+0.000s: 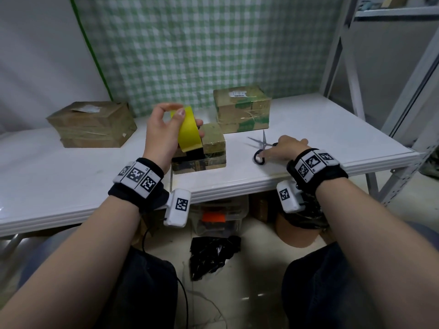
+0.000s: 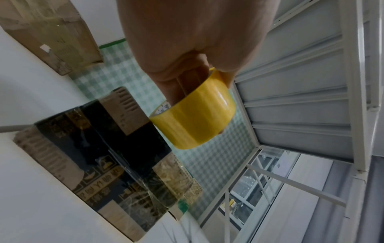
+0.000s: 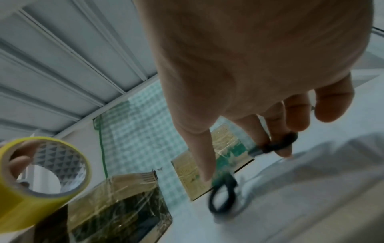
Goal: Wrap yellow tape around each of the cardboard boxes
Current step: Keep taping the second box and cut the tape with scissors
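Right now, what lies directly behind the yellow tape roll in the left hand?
The small box with black printing stands on the table behind the tape roll. The roll and left hand cover that box's near left part.

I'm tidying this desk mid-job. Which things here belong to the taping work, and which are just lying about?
For the job:
- yellow tape roll, held by the left hand
- scissors under the right hand
- three cardboard boxes

Lying about:
- black plastic bag on the floor
- clear bin under the table

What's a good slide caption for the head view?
Left hand holds yellow tape roll above small box; right hand touches scissors.
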Demonstrator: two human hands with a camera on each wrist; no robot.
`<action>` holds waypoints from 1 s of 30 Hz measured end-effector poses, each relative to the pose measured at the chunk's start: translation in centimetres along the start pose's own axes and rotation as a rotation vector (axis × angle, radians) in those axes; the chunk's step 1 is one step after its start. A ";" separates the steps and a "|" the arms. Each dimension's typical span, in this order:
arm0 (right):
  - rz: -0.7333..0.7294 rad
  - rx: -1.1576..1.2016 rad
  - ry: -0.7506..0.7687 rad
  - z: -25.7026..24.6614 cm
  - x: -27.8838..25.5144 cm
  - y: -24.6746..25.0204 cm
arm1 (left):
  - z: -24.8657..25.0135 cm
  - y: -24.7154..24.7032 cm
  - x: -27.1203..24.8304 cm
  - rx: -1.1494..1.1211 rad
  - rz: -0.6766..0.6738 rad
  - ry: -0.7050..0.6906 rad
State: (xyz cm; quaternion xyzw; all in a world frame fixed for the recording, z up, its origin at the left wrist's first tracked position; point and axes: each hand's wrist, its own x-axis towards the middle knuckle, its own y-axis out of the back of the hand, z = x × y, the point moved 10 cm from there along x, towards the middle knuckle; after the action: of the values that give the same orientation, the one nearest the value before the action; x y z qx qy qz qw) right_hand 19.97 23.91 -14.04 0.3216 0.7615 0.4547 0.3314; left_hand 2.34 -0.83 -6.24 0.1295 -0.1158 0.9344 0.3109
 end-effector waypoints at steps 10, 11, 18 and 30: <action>0.076 0.714 0.690 -11.4 -6.5 4.1 | -0.2 -5.6 -3.3 0.032 -0.259 0.066; 0.064 0.730 0.716 -11.9 -6.8 3.9 | -0.2 -5.9 -3.6 0.032 -0.269 0.076; 0.167 0.880 0.804 -12.3 -7.3 4.7 | 0.1 -6.2 -4.0 0.015 -0.277 0.092; 0.227 0.567 1.068 -14.3 -10.1 4.5 | -1.2 -3.3 -2.0 0.033 -0.070 0.150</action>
State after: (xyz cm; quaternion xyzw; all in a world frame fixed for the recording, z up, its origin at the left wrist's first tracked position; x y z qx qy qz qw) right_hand 15.21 10.81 -2.59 0.2039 0.8747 0.3652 -0.2448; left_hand 5.72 0.95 -7.53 0.0681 -0.0723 0.9319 0.3489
